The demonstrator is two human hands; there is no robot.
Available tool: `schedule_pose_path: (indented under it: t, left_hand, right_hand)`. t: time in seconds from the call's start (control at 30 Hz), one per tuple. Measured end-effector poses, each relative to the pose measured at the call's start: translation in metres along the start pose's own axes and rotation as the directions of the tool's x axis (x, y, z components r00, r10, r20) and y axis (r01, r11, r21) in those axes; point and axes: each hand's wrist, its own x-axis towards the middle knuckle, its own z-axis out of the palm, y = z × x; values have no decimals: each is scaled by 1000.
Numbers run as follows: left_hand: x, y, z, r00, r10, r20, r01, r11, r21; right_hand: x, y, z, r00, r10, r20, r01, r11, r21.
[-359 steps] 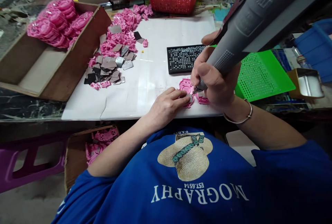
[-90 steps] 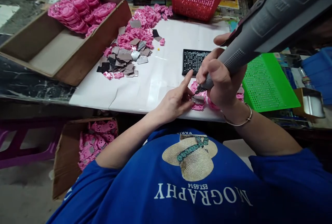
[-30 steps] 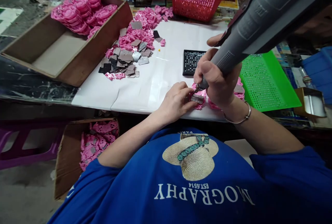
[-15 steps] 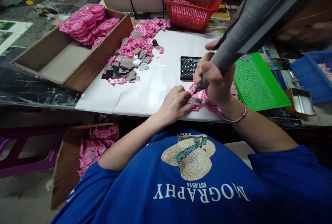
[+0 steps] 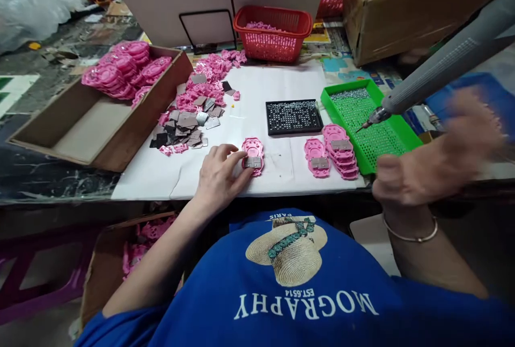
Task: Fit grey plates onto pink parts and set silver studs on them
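Observation:
My left hand (image 5: 220, 175) grips the left edge of a pink plastic part (image 5: 253, 146) between thumb and fingers. The part lies flat on the white sheet with a grey metal plate (image 5: 252, 162) across its lower half. My right hand (image 5: 430, 148) is off to the right, smeared by motion, so its fingers are unclear. An electric screwdriver (image 5: 418, 79) hangs above and beyond that hand, apart from it, its bit pointing down-left over a green tray (image 5: 410, 140). A second plated pink part (image 5: 315, 148) lies beside a stack of similar parts (image 5: 344, 162).
A black tray of screws (image 5: 293, 128) sits behind the pink parts. To the left are loose metal plates (image 5: 187, 120), small pink pieces (image 5: 213, 68) and a cardboard box (image 5: 139, 132) of pink parts. A red basket (image 5: 273, 41) and large carton (image 5: 402, 9) stand behind.
My right hand has let go of the screwdriver and moved right; the screwdriver has swung up and right. My left hand still holds the plated pink part. The view has shifted.

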Motion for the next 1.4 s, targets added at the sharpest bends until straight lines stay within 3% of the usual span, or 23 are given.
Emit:
schedule_pose_path:
  t: [0.13, 0.27, 0.4, 0.5, 0.7, 0.87, 1.0, 1.07, 1.17, 1.23, 1.4]
  left_hand:
    - [13, 26, 11, 988, 155, -15, -156, 986, -67]
    - [36, 66, 43, 909, 415, 42, -402, 897, -182]
    - [53, 89, 71, 853, 501, 147, -475, 861, -182]
    - [54, 88, 72, 844, 495, 206, -478, 869, -127]
    - [35, 63, 45, 900, 389, 199, -407, 912, 58]
    - [19, 43, 31, 937, 317, 148, -330, 941, 73]
    - [10, 34, 20, 945, 306, 116, -313, 948, 54]
    - [11, 32, 17, 945, 312, 97, -317, 947, 45]
    - [22, 36, 20, 932, 357, 69, -359, 933, 13]
    - [36, 42, 28, 908, 411, 84, -413, 911, 5]
    - [61, 58, 45, 884, 400, 242, -428, 901, 74]
  right_hand:
    - [-27, -13, 16, 999, 2, 49, 11, 962, -272]
    - [-40, -21, 31, 995, 33, 92, 18, 864, -503]
    - [-42, -18, 38, 988, 70, 137, 24, 808, -589]
    - [-43, -14, 41, 992, 34, 123, 47, 803, -593]
    - [-47, -14, 55, 991, -80, 110, 125, 857, -501]
    - [-51, -16, 73, 967, -209, 142, 246, 907, -342]
    - [-53, -15, 76, 929, -341, 143, 363, 916, -173]
    - [-54, -16, 72, 946, -310, 97, 324, 926, -193]
    - [-58, -17, 67, 993, -118, 28, 120, 919, -376]
    - [-61, -17, 68, 999, -13, 31, 27, 876, -482]
    - [-64, -16, 73, 994, 14, 112, 51, 828, -558]
